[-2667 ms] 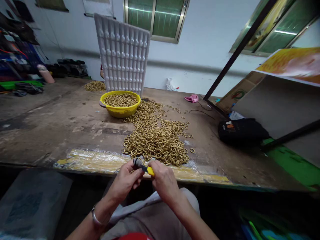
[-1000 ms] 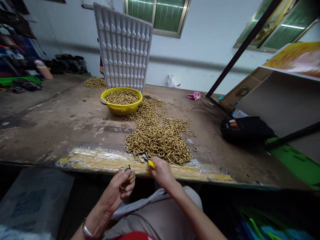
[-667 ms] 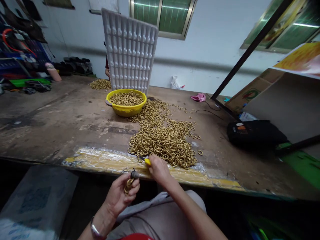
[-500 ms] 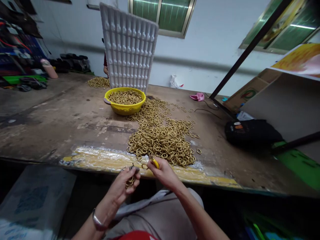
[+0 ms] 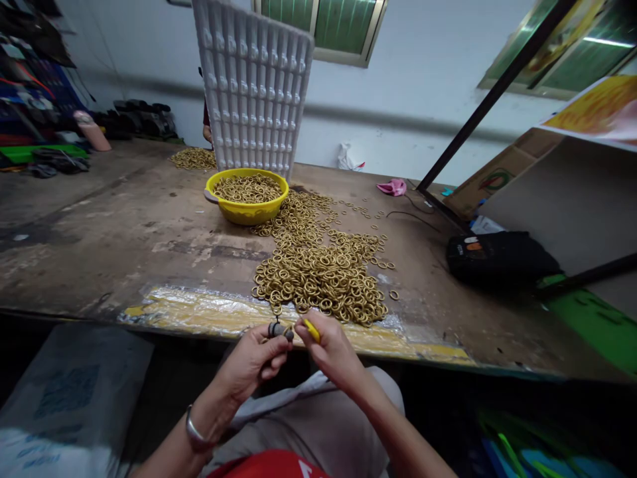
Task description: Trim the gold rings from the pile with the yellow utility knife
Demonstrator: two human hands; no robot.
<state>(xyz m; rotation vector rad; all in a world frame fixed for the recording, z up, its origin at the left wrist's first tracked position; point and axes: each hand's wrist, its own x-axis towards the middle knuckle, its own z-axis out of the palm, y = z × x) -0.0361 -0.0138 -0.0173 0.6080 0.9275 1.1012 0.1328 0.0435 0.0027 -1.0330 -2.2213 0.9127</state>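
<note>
My left hand point(image 5: 253, 358) is closed at the table's front edge, with dark bands and a greyish wrapping on its index finger. Rings that lay in its palm a moment ago are now mostly hidden by the curled fingers. Close to its right, my right hand point(image 5: 329, 345) grips a small tool with a yellow handle point(image 5: 312, 330); the tool's working end is hidden. One brass-coloured ring point(image 5: 287, 330) sits between the fingertips of both hands. Just beyond them is a large heap of the same rings point(image 5: 318, 275), spread across the table.
A yellow basin point(image 5: 246, 214) full of rings stands behind the heap, before an upright grey ribbed tray point(image 5: 253, 93). Partly behind it, a person's hand point(image 5: 207, 135) shows near another ring pile point(image 5: 193, 158). A black bag point(image 5: 502, 259) lies right, beside a slanted dark post point(image 5: 492, 99).
My left hand has moved slightly up and right, turning so its palm rings are hidden. The gap between my hands has narrowed, and the ring now meets the left index finger.
</note>
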